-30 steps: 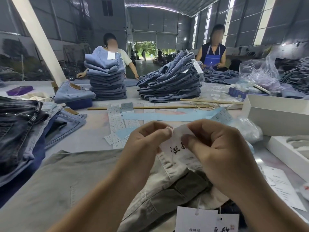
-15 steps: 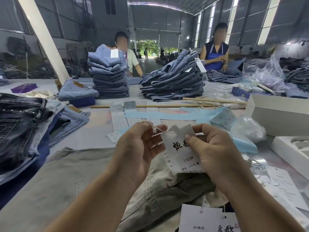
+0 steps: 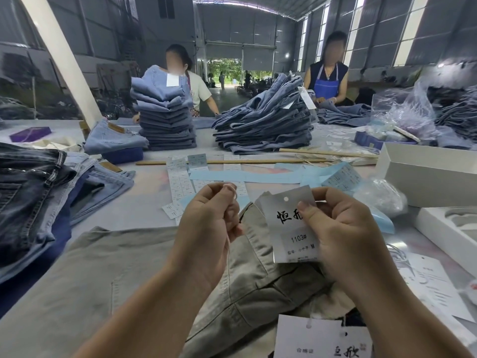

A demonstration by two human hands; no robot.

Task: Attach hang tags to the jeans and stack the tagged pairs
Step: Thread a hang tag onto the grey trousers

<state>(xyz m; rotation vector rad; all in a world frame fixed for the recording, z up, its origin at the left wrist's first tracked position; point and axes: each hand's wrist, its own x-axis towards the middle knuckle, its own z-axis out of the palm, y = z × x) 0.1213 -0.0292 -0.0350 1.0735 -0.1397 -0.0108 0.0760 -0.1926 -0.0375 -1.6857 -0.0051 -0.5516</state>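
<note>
— What's in the boxes on your right?

— The open white cardboard box [image 3: 423, 174] shows me only its outer wall and rim; I can't see inside. Nearer me, the shallow white tray [image 3: 450, 229] has a moulded grey insert, and whether anything sits in it I can't tell. A clear plastic bag [image 3: 379, 200] lies just beside the box, its contents a blur.

— And your hands?

— Both raised over the folded grey-beige jeans [image 3: 108, 270] lying flat on the table [image 3: 152, 192] in front of me. My right hand [image 3: 343, 236] pinches the white paper hang tag printed "1103#" [image 3: 291, 223], thumb across its face, punched hole at the top. My left hand [image 3: 209, 228] is curled, fingertips pinching a thin white string [image 3: 228, 254] that trails down toward the jeans.

— Other tags?

— One more white hang tag with black characters [image 3: 320, 339] rests at the near edge, on the jeans. Stacked blue jeans [image 3: 165, 117] stand across the table.
</note>
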